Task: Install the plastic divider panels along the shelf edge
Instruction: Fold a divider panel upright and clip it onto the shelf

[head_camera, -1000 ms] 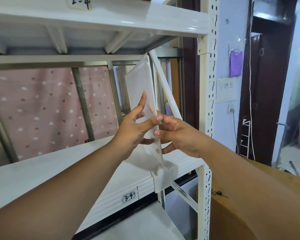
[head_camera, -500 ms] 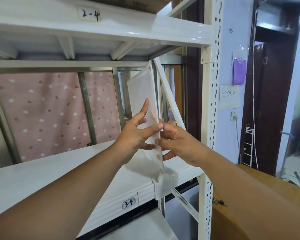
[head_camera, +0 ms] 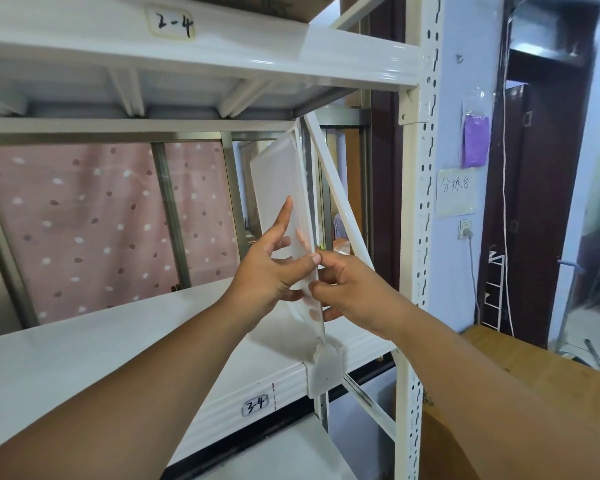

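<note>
Head view shows the left hand point(head_camera: 267, 268) and right hand point(head_camera: 354, 289) both pinching the plastic divider panel point(head_camera: 279, 188), which stands upright on the shelf point(head_camera: 118, 341) edge in its clip point(head_camera: 326, 370); hold it straight and push down gently.

Translucent white plastic divider panel point(head_camera: 280, 188), standing upright on edge across the white shelf point(head_camera: 84, 355), foot seated in a white clip point(head_camera: 326, 370) on the shelf's near edge.
</note>
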Available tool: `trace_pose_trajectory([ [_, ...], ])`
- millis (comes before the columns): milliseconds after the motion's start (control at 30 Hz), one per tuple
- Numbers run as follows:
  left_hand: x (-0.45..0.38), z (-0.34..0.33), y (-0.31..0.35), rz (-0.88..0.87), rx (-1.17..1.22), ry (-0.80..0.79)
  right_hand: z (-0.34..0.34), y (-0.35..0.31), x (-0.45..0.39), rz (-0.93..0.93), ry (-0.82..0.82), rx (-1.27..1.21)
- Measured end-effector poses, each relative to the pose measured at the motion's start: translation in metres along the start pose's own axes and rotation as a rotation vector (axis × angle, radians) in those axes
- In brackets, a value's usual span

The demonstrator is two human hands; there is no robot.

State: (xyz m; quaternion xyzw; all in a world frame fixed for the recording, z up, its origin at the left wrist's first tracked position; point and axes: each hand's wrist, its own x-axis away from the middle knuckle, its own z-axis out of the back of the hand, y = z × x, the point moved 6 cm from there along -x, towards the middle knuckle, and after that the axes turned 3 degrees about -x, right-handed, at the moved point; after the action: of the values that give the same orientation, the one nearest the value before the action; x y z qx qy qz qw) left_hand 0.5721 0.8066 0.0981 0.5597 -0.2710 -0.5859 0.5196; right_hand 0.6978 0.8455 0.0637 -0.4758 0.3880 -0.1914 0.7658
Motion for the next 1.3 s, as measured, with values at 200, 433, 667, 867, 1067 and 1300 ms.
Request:
trace_pose_trajectory([
  [200, 0.003, -0.005, 0.003, 0.005, -0.024, -0.012, 0.001, 0.006, 0.002, -0.023, 0.081, 0.068],
  [433, 0.000, -0.004, 0.009, 0.012, 0.007, -0.036, 0.003, 0.005, 0.002, -0.037, 0.135, 0.074],
  [667, -0.002, -0.003, 0.006, 0.030, 0.022, 0.057, 0.002, 0.006, -0.001, -0.044, 0.115, 0.145],
  [867, 0.001, -0.005, 0.008, 0.027, -0.007, 0.061, 0.002, 0.010, -0.002, -0.036, 0.113, 0.143],
  [1067, 0.000, -0.004, 0.004, -0.004, -0.058, 0.059, 0.000, 0.011, -0.002, -0.002, 0.100, 0.185],
  [1300, 0.002, -0.007, -0.016, -0.052, -0.092, 0.120, -0.003, 0.030, 0.002, 0.007, 0.131, 0.220],
])
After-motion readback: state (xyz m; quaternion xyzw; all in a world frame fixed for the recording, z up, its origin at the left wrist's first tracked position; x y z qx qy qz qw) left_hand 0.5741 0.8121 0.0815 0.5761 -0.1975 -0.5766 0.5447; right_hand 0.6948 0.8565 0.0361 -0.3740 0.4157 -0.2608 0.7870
